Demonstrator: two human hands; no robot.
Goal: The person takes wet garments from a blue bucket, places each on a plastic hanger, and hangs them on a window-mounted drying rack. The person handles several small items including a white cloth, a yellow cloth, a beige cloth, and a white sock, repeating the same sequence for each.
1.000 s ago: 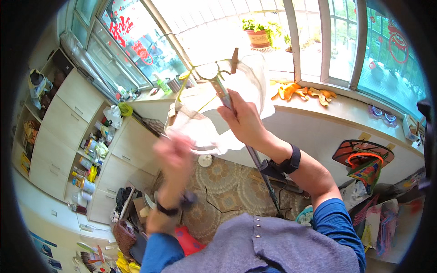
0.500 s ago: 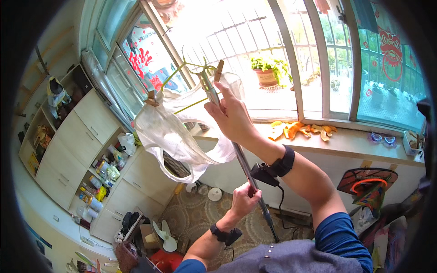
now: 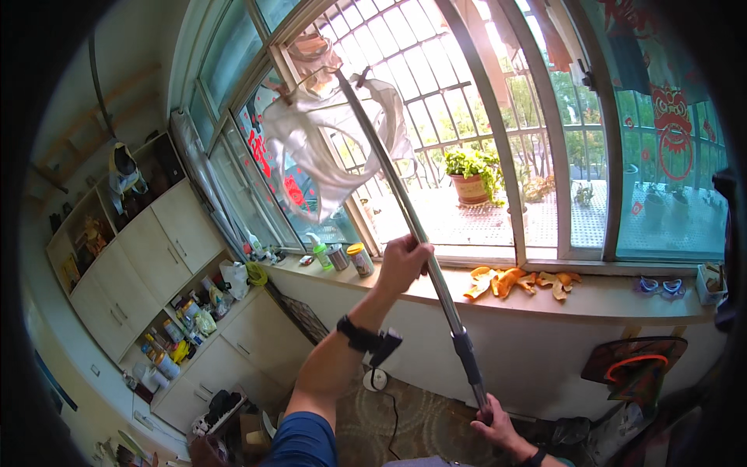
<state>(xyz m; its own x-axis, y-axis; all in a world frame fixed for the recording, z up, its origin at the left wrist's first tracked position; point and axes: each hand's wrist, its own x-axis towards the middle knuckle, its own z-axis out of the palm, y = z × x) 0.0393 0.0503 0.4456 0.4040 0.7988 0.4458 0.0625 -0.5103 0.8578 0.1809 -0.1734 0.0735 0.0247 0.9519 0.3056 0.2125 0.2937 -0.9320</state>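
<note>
A long metal clothes pole (image 3: 389, 171) slants from low right up toward the window's top left. My left hand (image 3: 406, 263) is wrapped around its middle. Lower down, my right hand (image 3: 498, 426) grips the pole near its bottom end, below a dark collar. At the upper tip hangs a white sleeveless garment (image 3: 307, 156) on a hanger (image 3: 319, 76), raised in front of the open window. Dark clothes pegs (image 3: 362, 77) sit at the garment's top edges. How the hanger meets the pole tip is hard to make out.
The windowsill holds orange peels (image 3: 506, 283), goggles (image 3: 660, 287), a green pump bottle (image 3: 320, 253) and a yellow-lidded can (image 3: 359, 260). Past the frame are a potted plant (image 3: 471, 187), window bars and hanging clothes. A small basketball hoop (image 3: 636, 359) hangs at right; cabinets (image 3: 148, 257) line the left.
The pole and garment have gone up and away toward the window. My right hand has moved from near the pole's top to its lower end; my left hand is now the upper one.
</note>
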